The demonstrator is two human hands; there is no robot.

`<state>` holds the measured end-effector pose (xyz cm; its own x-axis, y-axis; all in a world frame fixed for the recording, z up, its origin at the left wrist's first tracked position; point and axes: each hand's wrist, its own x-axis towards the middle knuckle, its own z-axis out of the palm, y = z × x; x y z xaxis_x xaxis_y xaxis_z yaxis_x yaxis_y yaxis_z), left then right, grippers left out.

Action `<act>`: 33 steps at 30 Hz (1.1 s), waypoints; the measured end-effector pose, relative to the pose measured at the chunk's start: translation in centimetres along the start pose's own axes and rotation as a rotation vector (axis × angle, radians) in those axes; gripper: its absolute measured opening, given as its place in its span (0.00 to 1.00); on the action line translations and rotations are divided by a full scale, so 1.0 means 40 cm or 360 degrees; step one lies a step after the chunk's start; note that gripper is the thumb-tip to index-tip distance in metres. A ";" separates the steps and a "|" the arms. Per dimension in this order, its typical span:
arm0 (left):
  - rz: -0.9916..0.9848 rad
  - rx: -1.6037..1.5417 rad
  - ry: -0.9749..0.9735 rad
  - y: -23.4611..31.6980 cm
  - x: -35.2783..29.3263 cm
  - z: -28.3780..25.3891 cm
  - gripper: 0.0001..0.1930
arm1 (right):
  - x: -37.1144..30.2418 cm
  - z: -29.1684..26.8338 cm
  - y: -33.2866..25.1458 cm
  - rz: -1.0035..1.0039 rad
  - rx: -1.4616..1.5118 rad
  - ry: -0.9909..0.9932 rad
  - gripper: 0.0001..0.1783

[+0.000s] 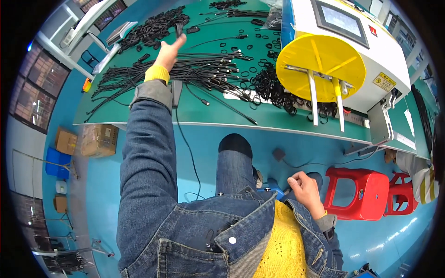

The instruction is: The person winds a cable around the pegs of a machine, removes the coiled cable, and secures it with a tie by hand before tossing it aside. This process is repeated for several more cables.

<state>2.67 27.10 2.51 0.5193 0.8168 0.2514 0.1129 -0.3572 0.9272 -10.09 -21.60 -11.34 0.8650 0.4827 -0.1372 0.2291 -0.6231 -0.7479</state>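
Note:
My left hand [168, 54] reaches far over the table, thumb and fingers apart. Right at its fingertips is a small dark coiled bundle of cable [179, 30], and the hand does not look closed round it. Below and beside the hand lies a wide spread of straight black cables [199, 69] with metal plug ends pointing right. A heap of coiled black cables [150, 30] lies beyond the hand. My right hand [306, 192] hangs above my lap, fingers loosely curled, nothing showing in them.
A white machine [391, 60] with a screen, yellow disc [296, 55] and two prongs stands on the green table [273, 121] at right. Black rings [273, 88] lie beside it. Red stools [371, 194] stand at right, cardboard boxes [99, 140] at left. Another person's sleeve [424, 183] shows far right.

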 end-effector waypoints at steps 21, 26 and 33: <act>0.1503 0.0074 -0.0235 -0.038 -0.253 -0.112 0.04 | 0.013 -0.003 -0.025 0.0035 0.0379 0.0160 0.16; 0.1757 0.0205 -0.0538 -0.005 -0.537 -0.061 0.07 | 0.006 -0.057 -0.153 -0.0486 0.1016 0.0087 0.23; 0.1465 0.0428 -0.0943 0.026 -0.732 -0.017 0.08 | -0.038 -0.052 -0.091 -0.0259 0.1050 -0.0533 0.15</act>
<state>-12.98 3.13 -3.69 0.8115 -0.1262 0.5706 -0.3787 -0.8572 0.3491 -11.31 -21.33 -7.05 0.6373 0.7637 -0.1030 -0.0636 -0.0811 -0.9947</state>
